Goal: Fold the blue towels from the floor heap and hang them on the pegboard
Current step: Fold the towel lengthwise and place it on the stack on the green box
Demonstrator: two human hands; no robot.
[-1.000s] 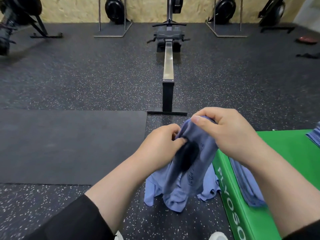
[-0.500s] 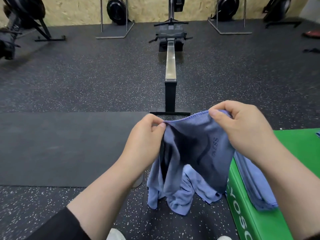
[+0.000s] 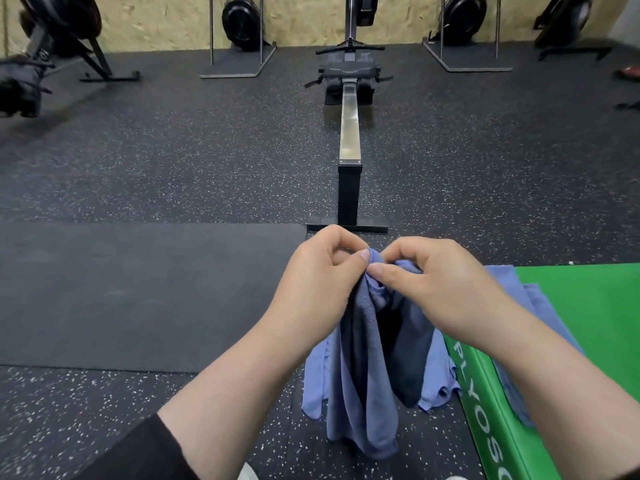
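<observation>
Towel (image 3: 367,368) hangs bunched from your left hand (image 3: 318,282) and right hand (image 3: 436,285), both pinching its top edge. Thumbs nearly touch. More towels (image 3: 313,389) lie beneath.

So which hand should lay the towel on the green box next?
Probably the right hand. Both hands pinch the top of the blue towel, but the green box sits on the right side, beside that arm. The left hand would have to cross over.
</observation>
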